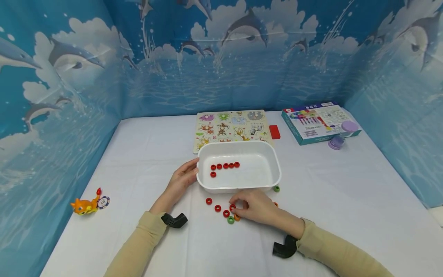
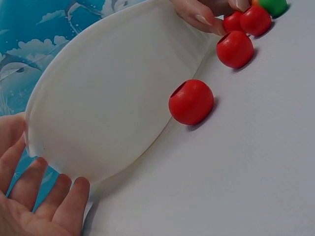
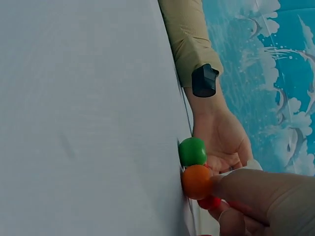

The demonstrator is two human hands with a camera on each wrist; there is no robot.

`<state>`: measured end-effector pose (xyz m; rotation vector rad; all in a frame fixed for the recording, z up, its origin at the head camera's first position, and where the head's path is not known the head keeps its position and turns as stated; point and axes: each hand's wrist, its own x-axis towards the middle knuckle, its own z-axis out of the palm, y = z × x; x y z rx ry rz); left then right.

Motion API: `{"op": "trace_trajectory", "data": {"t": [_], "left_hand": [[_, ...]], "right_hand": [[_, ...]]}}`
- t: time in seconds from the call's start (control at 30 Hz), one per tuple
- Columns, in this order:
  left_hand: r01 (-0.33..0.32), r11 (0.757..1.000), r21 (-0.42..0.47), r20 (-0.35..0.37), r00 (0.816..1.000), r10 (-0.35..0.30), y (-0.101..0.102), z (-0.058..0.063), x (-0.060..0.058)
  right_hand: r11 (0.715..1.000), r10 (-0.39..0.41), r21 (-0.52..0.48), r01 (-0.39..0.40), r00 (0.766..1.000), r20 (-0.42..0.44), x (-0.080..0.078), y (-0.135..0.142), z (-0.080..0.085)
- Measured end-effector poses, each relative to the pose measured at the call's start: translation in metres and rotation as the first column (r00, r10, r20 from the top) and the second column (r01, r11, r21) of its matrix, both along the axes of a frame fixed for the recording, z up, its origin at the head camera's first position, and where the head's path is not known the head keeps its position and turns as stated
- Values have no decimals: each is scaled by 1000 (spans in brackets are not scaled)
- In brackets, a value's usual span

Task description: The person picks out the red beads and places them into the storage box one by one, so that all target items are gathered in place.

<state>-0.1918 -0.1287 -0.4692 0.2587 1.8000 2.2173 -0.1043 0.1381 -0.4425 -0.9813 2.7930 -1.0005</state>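
The white tray (image 1: 256, 173) holds several red beads (image 1: 225, 166), most in a row and one below its left end. My left hand (image 1: 181, 179) rests on the tray's left end, its fingers spread along the outer wall in the left wrist view. In front of the tray, my right hand (image 1: 257, 207) pinches a red bead (image 1: 232, 207) between thumb and forefinger. Three more red beads (image 1: 217, 208) lie on the cloth to its left. A green bead (image 1: 230, 220) and an orange bead (image 1: 237, 217) sit just below its fingertips.
Another green bead (image 1: 276, 189) lies by the tray's right front corner; an orange one (image 1: 275, 204) is partly hidden behind my right hand. Behind the tray are an animal puzzle board (image 1: 228, 129), a red block (image 1: 275, 132) and a box (image 1: 320, 123). An orange toy figure (image 1: 84, 206) stands far left.
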Motion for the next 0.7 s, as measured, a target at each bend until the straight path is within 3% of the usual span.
{"op": "trace_trajectory", "data": {"t": [0.2, 0.3, 0.5, 0.6, 0.7], "left_hand": [[9, 1000, 3, -2, 1000, -9, 0, 0, 0], [4, 1000, 17, 0, 1000, -4, 0, 1, 0], [-8, 1000, 26, 3, 1000, 8, -1, 4, 2], [-10, 1000, 19, -2, 1000, 10, -1, 4, 2], [4, 1000, 17, -10, 1000, -3, 0, 3, 2]], "right_hand": [[997, 73, -46, -68, 991, 115, 2, 5, 30], [985, 148, -108, -136, 983, 113, -8, 11, 53], [964, 243, -125, -236, 969, 41, -53, 16, 98], [961, 264, -107, -253, 959, 104, -82, 9, 108], [964, 265, -56, -259, 943, 201, -108, -2, 107]]}}
